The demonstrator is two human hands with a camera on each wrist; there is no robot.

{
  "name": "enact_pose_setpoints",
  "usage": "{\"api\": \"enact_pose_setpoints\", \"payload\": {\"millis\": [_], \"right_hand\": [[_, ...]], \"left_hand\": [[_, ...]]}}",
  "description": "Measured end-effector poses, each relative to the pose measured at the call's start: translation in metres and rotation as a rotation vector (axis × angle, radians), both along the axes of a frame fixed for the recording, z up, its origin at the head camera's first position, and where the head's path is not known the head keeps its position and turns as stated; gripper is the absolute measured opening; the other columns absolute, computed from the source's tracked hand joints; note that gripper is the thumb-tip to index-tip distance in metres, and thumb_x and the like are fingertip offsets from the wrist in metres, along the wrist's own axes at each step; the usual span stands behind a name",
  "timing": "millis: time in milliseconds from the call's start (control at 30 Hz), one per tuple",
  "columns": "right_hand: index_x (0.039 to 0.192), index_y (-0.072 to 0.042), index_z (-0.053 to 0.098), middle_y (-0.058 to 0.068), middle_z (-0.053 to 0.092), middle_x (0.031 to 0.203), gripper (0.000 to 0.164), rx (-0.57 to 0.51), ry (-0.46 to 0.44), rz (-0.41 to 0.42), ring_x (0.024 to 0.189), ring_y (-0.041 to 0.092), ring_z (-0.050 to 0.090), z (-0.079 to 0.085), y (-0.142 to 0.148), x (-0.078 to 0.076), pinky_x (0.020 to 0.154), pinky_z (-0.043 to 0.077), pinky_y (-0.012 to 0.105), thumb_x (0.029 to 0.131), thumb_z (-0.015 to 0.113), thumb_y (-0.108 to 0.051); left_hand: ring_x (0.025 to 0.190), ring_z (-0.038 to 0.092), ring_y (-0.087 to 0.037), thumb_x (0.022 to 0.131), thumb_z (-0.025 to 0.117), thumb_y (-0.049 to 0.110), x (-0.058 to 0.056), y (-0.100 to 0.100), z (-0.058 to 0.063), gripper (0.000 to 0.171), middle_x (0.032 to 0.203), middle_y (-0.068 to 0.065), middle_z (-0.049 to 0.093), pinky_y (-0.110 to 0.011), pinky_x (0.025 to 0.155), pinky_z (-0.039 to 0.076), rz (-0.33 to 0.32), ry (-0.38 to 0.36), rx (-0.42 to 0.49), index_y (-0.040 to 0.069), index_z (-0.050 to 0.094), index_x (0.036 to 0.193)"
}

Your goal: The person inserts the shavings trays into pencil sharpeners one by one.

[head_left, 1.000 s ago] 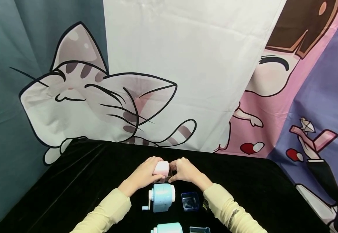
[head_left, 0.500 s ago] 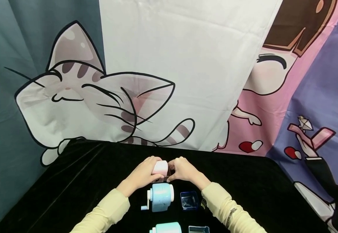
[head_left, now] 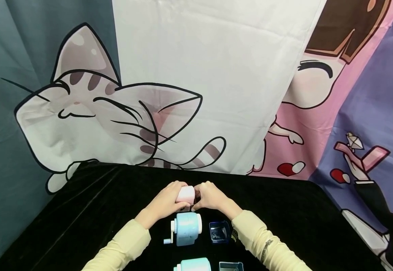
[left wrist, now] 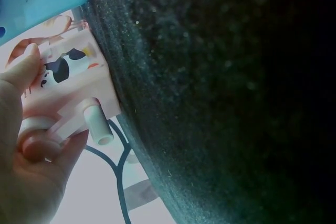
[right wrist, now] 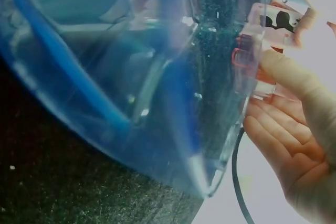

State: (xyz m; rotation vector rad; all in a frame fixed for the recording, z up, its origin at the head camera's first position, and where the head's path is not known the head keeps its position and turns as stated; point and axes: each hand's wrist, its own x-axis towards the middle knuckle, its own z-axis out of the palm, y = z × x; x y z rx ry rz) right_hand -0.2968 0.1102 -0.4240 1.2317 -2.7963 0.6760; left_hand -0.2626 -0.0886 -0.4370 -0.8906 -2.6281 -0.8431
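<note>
My left hand (head_left: 164, 201) grips a pink pencil sharpener (head_left: 185, 194) behind the other sharpeners. In the left wrist view the pink sharpener (left wrist: 79, 90) shows its crank handle (left wrist: 98, 124) and a black-and-white cartoon print. My right hand (head_left: 211, 196) meets it from the right, pinching a clear pinkish drawer (right wrist: 244, 69) at the sharpener's base between thumb and fingers. Most of that drawer is inside the sharpener or behind my fingers. How deep it sits I cannot tell.
A blue crank sharpener (head_left: 187, 229) stands just in front of my hands, with a dark blue clear drawer (head_left: 219, 232) to its right. Nearer sit a turquoise sharpener (head_left: 194, 264) and another drawer (head_left: 231, 267), both cut off by the frame. Black cloth (head_left: 115, 210) covers the table.
My right hand has moved slightly left toward the pink sharpener, and the gap between them has narrowed, with less of the clear drawer showing. My left hand keeps its grip.
</note>
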Motion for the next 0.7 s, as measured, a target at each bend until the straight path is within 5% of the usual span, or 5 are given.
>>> {"api": "enact_pose_setpoints", "payload": {"millis": [700], "right_hand": [[0.087, -0.009, 0.063, -0.004, 0.065, 0.074, 0.043, 0.015, -0.059, -0.078, 0.060, 0.000, 0.054, 0.0054, -0.0078, 0.0027, 0.055, 0.046, 0.015, 0.056, 0.085, -0.028]], "left_hand": [[0.086, 0.045, -0.011, 0.077, 0.069, 0.036, -0.0016, 0.0001, -0.0013, 0.048, 0.102, 0.002, 0.052, -0.034, 0.075, 0.044, -0.004, 0.014, 0.002, 0.012, 0.049, 0.114]]}}
